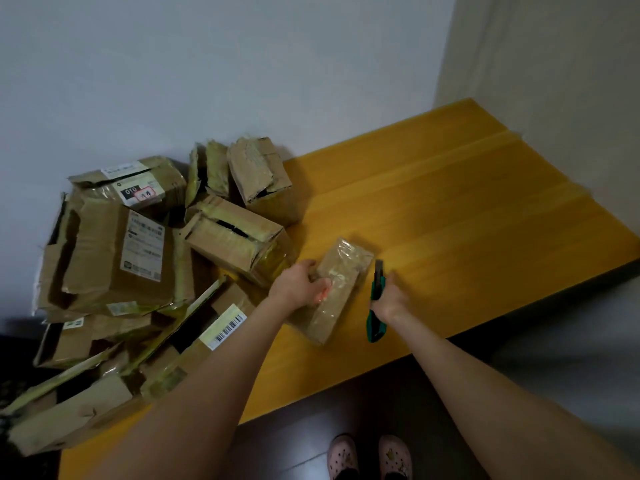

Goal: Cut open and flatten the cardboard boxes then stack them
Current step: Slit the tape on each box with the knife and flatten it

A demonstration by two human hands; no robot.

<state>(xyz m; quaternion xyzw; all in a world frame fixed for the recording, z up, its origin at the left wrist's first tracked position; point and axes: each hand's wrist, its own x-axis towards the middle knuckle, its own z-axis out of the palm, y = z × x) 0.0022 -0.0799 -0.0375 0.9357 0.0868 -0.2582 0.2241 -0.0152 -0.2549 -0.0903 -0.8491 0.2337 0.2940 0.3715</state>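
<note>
A small taped cardboard box (337, 289) lies on the yellow wooden table (467, 220) near its front edge. My left hand (299, 282) grips the box's left side, fingers curled over its top. Just right of the box, my right hand (391, 299) holds a green utility knife (377, 303) with its dark blade end pointing away from me, close to the box's right edge. A heap of torn and partly opened cardboard boxes (138, 265) covers the table's left part.
A pale wall runs behind the table, with a corner at the right. The table's front edge drops to a dark floor, where my feet in pink clogs (369, 457) stand. Bare tabletop stretches to the right of the small box.
</note>
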